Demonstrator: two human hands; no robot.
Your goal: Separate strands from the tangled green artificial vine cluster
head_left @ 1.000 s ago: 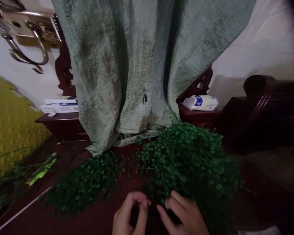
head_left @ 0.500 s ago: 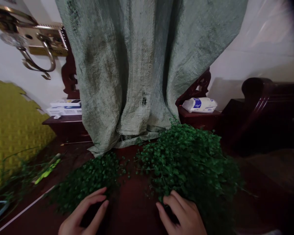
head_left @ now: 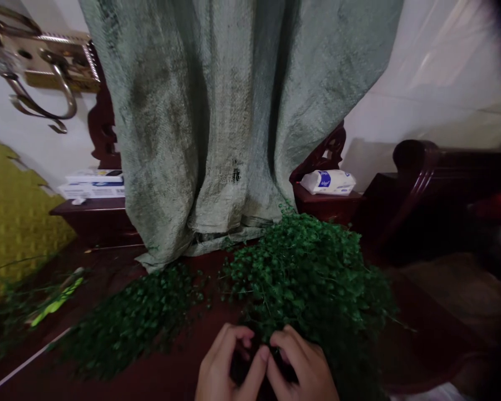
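Observation:
At the near edge of a large heap of leafy green sprigs [head_left: 313,273], my two hands are close together, thumb tips meeting or nearly so. My left hand [head_left: 229,365] has curled fingers, with a gap between index finger and thumb and nothing visible in it. My right hand [head_left: 304,362] is closed, index finger and thumb drawn together by the lowest sprigs; whatever they pinch is too dark and small to make out. A smaller pile of green sprigs [head_left: 129,317] lies to the left on the dark red wooden surface [head_left: 209,317].
A grey-green woven sack [head_left: 221,122] hangs behind the piles. White boxes [head_left: 94,184] stand at left, a tissue pack [head_left: 329,182] at right. Loose stems and a bright green strip [head_left: 58,301] lie left, near a yellow mat [head_left: 16,223]. A metal hook [head_left: 62,83] juts out upper left.
My left hand has moved right, from beside the smaller pile to my right hand. My right hand has stayed by the large heap. The view has shifted slightly right.

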